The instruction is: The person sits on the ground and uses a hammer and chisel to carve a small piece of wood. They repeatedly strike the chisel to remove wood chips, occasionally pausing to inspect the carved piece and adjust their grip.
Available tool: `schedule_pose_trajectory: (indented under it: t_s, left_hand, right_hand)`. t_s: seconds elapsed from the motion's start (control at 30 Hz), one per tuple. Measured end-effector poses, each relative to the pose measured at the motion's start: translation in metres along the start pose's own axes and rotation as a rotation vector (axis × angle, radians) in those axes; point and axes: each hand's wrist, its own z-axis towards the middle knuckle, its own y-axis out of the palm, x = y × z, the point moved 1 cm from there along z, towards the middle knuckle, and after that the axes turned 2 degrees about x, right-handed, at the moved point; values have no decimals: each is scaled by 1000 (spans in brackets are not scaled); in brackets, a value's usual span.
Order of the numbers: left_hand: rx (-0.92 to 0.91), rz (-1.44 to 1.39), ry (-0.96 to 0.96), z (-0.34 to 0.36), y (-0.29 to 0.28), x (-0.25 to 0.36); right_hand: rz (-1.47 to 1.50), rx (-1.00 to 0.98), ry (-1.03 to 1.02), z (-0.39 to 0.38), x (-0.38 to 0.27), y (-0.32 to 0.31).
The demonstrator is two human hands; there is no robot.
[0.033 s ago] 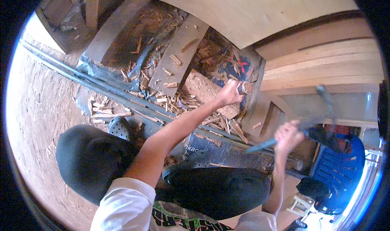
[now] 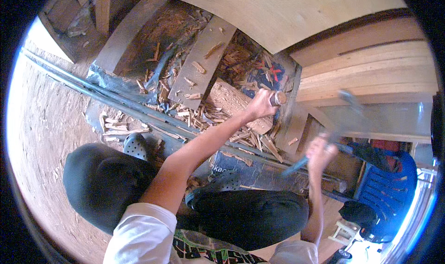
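Note:
My left hand (image 2: pixel 260 107) is closed round the handle of a chisel (image 2: pixel 279 98), whose round wooden end points up past my fist. Its blade is hidden beneath the hand. Under it lies a roughly cut wooden block (image 2: pixel 230 96), its face marked with gouges. To the right, my right hand (image 2: pixel 321 153) grips a hammer (image 2: pixel 295 166) by its teal handle. The hammer's head is raised and smeared by motion, apart from the chisel.
Wood chips (image 2: pixel 259 143) lie thick around the block. A wide plank (image 2: pixel 202 62) stands beside it, and a pale wooden panel (image 2: pixel 296 9) hangs over the far side. Long pipes (image 2: pixel 116 101) cross in front of my shoes (image 2: pixel 135 145). A blue plastic chair (image 2: pixel 389 189) stands at right.
My right hand has moved slightly left with the hammer, and the hammer's blurred head has shifted left and up. My left hand and the chisel stay nearly where they were.

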Motion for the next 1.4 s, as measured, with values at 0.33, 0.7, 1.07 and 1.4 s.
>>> schedule_pose_trajectory:
  t_s: [0.33, 0.7, 1.07, 1.4]
  left_hand:
    - [-164, 10, -76, 16, -5, -1]
    - [-107, -178, -146, 32, 0, -14]
    - [-142, 210, -558, 72, 9, -63]
    - [-96, 25, -640, 77, 8, -83]
  right_hand:
    - [38, -181, 233, -15, 102, 17]
    - [-591, -156, -60, -66, 247, 54]
    - [-477, -237, 172, -66, 229, 58]
    - [-447, -170, 183, -73, 232, 65]
